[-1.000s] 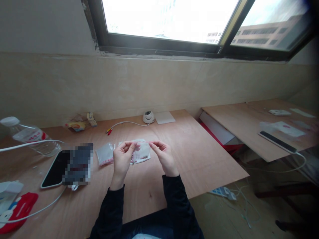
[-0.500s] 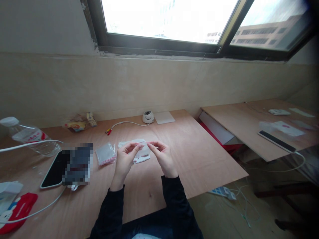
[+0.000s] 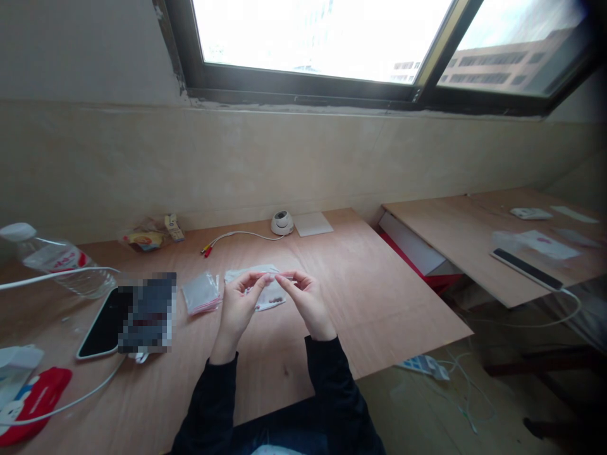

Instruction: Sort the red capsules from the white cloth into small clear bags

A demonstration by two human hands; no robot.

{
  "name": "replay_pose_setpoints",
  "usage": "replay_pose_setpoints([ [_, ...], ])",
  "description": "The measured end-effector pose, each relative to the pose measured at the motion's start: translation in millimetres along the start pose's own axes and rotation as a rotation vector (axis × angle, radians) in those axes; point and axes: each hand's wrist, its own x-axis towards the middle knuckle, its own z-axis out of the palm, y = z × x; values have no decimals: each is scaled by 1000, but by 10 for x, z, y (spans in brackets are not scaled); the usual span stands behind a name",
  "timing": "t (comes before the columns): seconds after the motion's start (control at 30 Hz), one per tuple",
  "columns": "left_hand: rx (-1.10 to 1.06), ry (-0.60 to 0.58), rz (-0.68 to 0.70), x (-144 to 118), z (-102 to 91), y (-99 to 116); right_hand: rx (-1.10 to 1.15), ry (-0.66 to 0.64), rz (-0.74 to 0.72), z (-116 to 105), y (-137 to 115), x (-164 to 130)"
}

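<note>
I hold a small clear zip bag (image 3: 270,289) with a red strip along its top, just above the wooden table (image 3: 360,284). My left hand (image 3: 238,306) pinches the bag's top edge at the left. Close beside it, my right hand (image 3: 306,302) pinches the same edge. Tiny dark bits show inside the bag. A second small clear bag (image 3: 202,293) with a red strip lies flat on the table, left of my left hand.
A phone (image 3: 102,323) and a blurred dark item lie to the left, with a white cable, a water bottle (image 3: 57,259) and a red object (image 3: 33,401). A white dome camera (image 3: 282,222) with its cable sits by the wall. Another table (image 3: 493,240) stands at right.
My two hands have drawn closer together along the bag's top edge and sunk slightly. The bag hangs a little lower than before.
</note>
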Motion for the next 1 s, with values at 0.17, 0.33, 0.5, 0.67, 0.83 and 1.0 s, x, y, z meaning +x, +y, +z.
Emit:
replay_pose_setpoints([
  [0.17, 21, -65, -27, -13, -1, 20, -32, 19, -36, -1, 33, 6],
  [0.33, 70, -55, -47, -26, -3, 29, -101, 33, -76, 28, 14, -6],
  [0.5, 85, -33, 12, -15, 6, 14, -154, 47, -101, 54, -18, -17],
  [0.67, 20, -18, -41, -19, 13, 21, -159, 60, -85, 48, -29, -30],
  [0.83, -88, -51, -106, -24, -15, 12, -102, 33, -44, 29, -44, -41],
  [1.0, -65, -139, -123, -31, -29, 13, -68, 36, -62, 43, -66, -51],
])
